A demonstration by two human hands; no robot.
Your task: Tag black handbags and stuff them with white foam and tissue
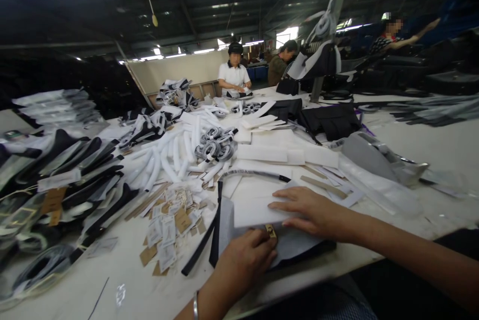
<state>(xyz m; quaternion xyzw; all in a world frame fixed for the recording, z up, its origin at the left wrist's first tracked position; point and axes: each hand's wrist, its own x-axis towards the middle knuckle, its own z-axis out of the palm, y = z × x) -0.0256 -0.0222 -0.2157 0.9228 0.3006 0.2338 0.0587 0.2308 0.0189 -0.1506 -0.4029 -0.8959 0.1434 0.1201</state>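
– Spotted the black bag with pale grey wrapping?
– Found on the white bench, beside the brown-and-white paper tags.
– Checked each grip?
– Saw the right grip spread over a flat white sheet, the left grip curled at a small gold metal clasp; couldn't tell whether clamped.

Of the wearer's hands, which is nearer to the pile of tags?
Left. The left hand is to the right of the tags, by the gold clasp; the right hand is farther right.
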